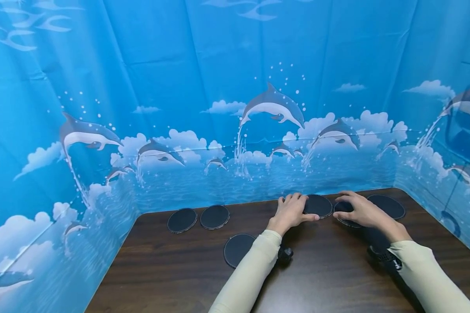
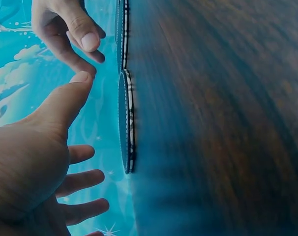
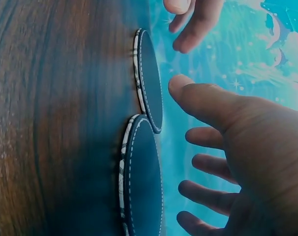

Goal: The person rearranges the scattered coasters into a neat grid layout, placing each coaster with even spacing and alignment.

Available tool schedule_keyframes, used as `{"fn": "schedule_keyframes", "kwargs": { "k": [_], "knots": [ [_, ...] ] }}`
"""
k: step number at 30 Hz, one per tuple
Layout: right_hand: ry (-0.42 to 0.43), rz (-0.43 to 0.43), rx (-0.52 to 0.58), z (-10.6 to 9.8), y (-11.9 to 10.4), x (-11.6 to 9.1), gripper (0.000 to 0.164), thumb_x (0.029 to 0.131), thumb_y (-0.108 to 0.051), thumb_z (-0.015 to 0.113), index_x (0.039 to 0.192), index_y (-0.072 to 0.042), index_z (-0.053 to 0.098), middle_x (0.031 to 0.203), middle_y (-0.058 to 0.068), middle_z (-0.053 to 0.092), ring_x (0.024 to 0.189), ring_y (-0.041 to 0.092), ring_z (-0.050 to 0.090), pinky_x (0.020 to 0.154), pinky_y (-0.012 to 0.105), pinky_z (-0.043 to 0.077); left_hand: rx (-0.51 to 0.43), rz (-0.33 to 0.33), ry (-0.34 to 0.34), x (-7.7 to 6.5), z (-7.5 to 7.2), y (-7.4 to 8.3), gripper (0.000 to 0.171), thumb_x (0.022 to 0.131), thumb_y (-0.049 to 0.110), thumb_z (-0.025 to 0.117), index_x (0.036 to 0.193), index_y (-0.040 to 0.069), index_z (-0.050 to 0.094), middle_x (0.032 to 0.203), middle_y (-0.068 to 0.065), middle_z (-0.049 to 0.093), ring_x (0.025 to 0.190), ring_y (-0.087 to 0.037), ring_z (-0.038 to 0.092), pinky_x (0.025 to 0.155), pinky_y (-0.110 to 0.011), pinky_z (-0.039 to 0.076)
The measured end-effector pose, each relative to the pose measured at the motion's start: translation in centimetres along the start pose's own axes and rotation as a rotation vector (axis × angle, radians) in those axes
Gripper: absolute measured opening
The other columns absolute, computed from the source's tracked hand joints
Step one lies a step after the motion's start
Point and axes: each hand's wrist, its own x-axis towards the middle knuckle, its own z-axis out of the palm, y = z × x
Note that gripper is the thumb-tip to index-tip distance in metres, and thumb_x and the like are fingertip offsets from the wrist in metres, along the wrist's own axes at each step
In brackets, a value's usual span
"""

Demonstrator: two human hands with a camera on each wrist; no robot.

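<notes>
Round dark coasters with pale stitched rims lie flat on the brown table. My left hand [image 1: 291, 211] is raised beside a coaster [image 1: 319, 205] at the back edge, its fingers spread and holding nothing. To its right, my right hand [image 1: 362, 211] hovers over another coaster [image 1: 344, 207], partly covering it from the head camera. In the right wrist view that hand's fingers [image 3: 208, 191] are apart from the two neighbouring coasters, the nearer coaster [image 3: 145, 182] and the farther coaster [image 3: 151, 83]. The left wrist view likewise shows a gap between the left palm and a coaster [image 2: 124, 123].
One more coaster [image 1: 389, 206] lies at the back right. A pair, a left coaster [image 1: 182, 221] and its neighbour [image 1: 214, 217], sits at the back left. Another coaster [image 1: 238, 250] is partly behind the left sleeve [image 1: 246, 278]. A blue dolphin-print curtain [image 1: 180, 108] surrounds the table [image 1: 160, 274].
</notes>
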Motion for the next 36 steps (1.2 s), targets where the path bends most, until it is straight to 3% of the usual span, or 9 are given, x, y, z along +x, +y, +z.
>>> {"fn": "schedule_keyframes", "kwargs": {
  "k": [11, 19, 25, 36],
  "knots": [
    [0.025, 0.072, -0.088, 1.5, 0.3, 0.4, 0.077, 0.086, -0.056, 0.077, 0.13, 0.005, 0.064, 0.143, 0.036, 0.043, 0.127, 0.061, 0.039, 0.091, 0.081, 0.03, 0.006, -0.032, -0.005, 0.7, 1.1, -0.7, 0.082, 0.088, 0.072, 0.06, 0.154, 0.026, 0.046, 0.153, -0.001, 0.044, 0.138, -0.026, 0.042, 0.111, -0.054, 0.032],
    [0.033, 0.12, -0.125, 2.7, 0.6, 1.1, 0.1, 0.078, -0.073, 0.073, 0.138, 0.006, 0.057, 0.146, 0.038, 0.035, 0.131, 0.063, 0.028, 0.092, 0.081, 0.022, 0.028, -0.076, -0.022, 1.0, 1.4, -1.1, 0.09, 0.083, 0.08, 0.057, 0.151, 0.022, 0.049, 0.152, -0.002, 0.044, 0.138, -0.027, 0.042, 0.11, -0.055, 0.032],
    [0.02, 0.138, -0.121, 3.2, 0.6, 1.4, 0.101, 0.08, -0.073, 0.071, 0.139, 0.007, 0.055, 0.15, 0.038, 0.03, 0.134, 0.063, 0.022, 0.095, 0.08, 0.018, 0.021, -0.1, -0.053, 1.1, 1.5, -1.1, 0.08, 0.086, 0.079, 0.056, 0.14, 0.02, 0.063, 0.15, -0.003, 0.045, 0.133, -0.028, 0.044, 0.108, -0.054, 0.032],
    [0.011, 0.119, -0.051, 3.2, 0.6, 1.7, 0.096, 0.083, -0.065, 0.074, 0.138, 0.01, 0.055, 0.151, 0.039, 0.027, 0.136, 0.062, 0.019, 0.095, 0.08, 0.017, 0.036, -0.09, -0.091, 1.6, 1.6, -0.9, 0.061, 0.09, 0.069, 0.062, 0.126, 0.021, 0.072, 0.157, -0.003, 0.038, 0.141, -0.028, 0.037, 0.113, -0.052, 0.028]
  ]
}}
